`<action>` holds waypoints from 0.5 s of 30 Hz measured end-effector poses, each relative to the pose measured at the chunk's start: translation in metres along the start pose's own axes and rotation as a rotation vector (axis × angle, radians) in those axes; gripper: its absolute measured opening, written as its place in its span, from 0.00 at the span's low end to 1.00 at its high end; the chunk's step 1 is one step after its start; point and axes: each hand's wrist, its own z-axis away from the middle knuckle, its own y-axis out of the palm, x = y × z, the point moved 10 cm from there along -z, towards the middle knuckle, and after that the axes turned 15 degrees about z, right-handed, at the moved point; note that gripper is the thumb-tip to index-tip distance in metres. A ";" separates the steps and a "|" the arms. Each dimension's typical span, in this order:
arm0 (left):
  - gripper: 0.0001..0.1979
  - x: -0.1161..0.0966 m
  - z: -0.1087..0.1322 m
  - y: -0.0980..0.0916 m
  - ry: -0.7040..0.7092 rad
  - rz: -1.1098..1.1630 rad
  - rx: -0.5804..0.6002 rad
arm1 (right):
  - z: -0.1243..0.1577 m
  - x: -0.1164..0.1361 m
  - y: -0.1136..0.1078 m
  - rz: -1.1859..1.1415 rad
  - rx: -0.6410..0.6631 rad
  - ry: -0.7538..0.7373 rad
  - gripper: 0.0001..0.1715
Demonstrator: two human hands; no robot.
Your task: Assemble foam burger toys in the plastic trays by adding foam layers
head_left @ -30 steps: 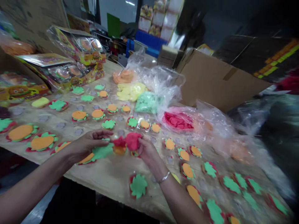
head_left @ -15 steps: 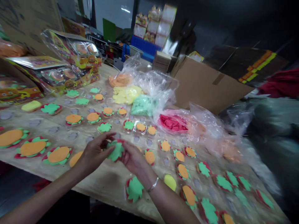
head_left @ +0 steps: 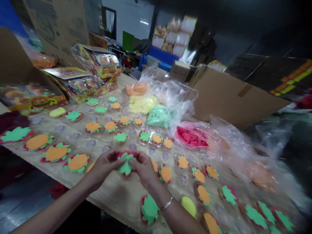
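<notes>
Both hands meet over the near middle of the wooden table [head_left: 117, 195]. My left hand [head_left: 103, 167] and my right hand [head_left: 143, 169] pinch the same foam piece [head_left: 126, 164], a green leaf shape on a red base, held just above the tabletop. My right wrist wears a thin silver bracelet [head_left: 167, 203]. Rows of similar stacks with orange tops [head_left: 77, 161] and green tops [head_left: 149, 209] lie all around the hands. A single yellow oval piece [head_left: 188, 205] lies by my right forearm.
Clear plastic bags of loose foam stand behind: orange [head_left: 137, 88], yellow [head_left: 142, 103], green [head_left: 159, 115] and red [head_left: 191, 136]. Packaged burger toys [head_left: 97, 70] pile at the back left. A large cardboard box [head_left: 231, 96] stands at the right rear.
A second ago my right hand held a bunch of red pieces; now both hands grip one green-on-red stack. The camera view has shifted, so the table sits further right and lower.
</notes>
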 end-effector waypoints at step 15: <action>0.23 -0.092 -0.021 -0.121 0.225 -0.153 -0.186 | -0.023 0.001 0.039 0.417 0.140 -0.087 0.30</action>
